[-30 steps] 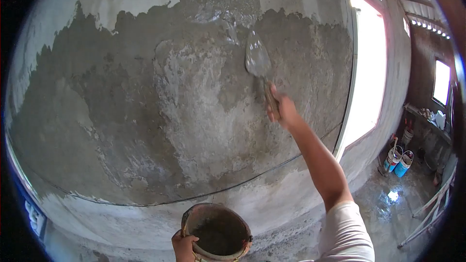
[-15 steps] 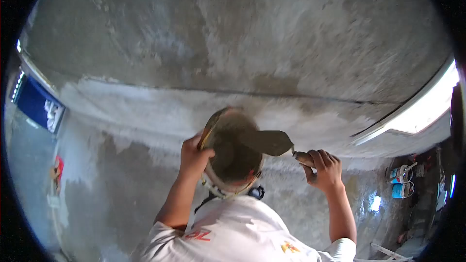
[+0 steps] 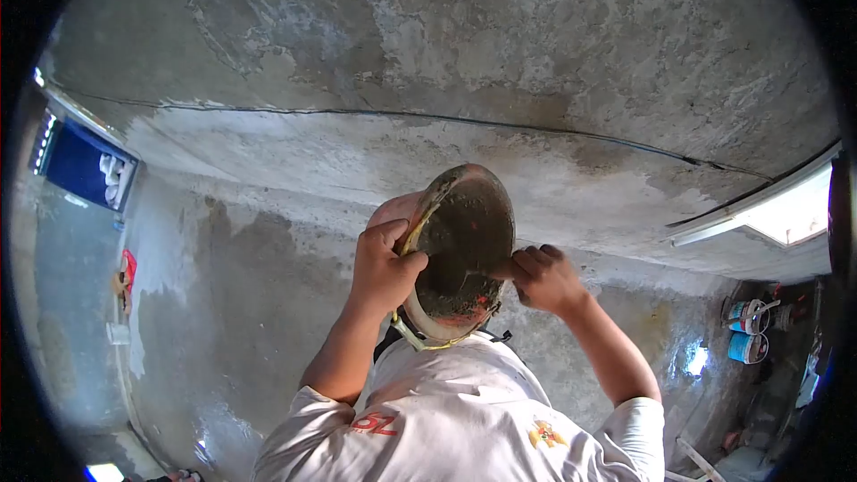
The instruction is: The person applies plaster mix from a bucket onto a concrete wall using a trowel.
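My left hand (image 3: 386, 270) is closed on the rim of a reddish bucket (image 3: 393, 208), its thumb over the edge. The bucket is tilted, with its mouth facing me and a yellow cord along its side. Wet grey mortar (image 3: 457, 230) coats the inside. My right hand (image 3: 544, 278) is closed around the handle of a trowel at the bucket's right rim. The trowel's blade is inside the bucket and hard to make out against the dark mortar.
A rough cement-plastered wall (image 3: 553, 36) rises ahead, with a dark cable (image 3: 428, 116) running across it. A bright window opening (image 3: 790, 214) is at right. Blue-and-white paint buckets (image 3: 748, 346) stand at lower right. A blue panel (image 3: 85, 165) is at far left.
My right hand has brought the trowel left and into the bucket. The bucket has tipped further toward me and to the right, and the view has shifted.
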### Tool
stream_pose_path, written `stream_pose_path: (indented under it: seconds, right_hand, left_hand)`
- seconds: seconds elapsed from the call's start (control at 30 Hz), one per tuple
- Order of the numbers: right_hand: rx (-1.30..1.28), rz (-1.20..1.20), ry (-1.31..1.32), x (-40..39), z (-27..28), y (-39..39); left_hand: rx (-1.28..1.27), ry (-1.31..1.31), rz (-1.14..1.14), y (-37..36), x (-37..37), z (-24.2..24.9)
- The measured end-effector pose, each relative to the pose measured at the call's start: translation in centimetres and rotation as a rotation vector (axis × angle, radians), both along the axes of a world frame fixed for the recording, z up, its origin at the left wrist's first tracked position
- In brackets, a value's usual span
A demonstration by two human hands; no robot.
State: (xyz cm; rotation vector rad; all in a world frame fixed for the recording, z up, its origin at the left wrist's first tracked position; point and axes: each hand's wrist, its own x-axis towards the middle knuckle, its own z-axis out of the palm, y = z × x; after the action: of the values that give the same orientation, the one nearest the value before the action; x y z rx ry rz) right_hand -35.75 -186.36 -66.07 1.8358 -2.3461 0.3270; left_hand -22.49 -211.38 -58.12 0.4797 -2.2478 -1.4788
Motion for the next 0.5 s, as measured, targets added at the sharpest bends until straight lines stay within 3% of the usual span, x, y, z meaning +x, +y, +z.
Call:
stream_pose_path:
  seconds: [0.1,0.23,0.33,0.5]
  right_hand:
    - [-0.131,0.027,-0.126,1.5,-0.5,-0.2]
    - [-0.348,-0.121,-0.347,2.1,-2.0,-0.3]
    - [-0.567,-0.229,-0.386,2.3,-0.8,-0.2]
    - [-0.625,-0.488,-0.353,2.1,3.9,1.7]
  left_hand:
    - [0.014,-0.117,-0.021,-1.4,0.2,-2.4]
    - [0.140,-0.016,-0.025,-0.5,0.0,1.0]
    - [0.322,-0.048,0.046,-1.7,0.8,0.9]
    - [0.497,-0.024,0.052,-3.1,0.6,2.5]
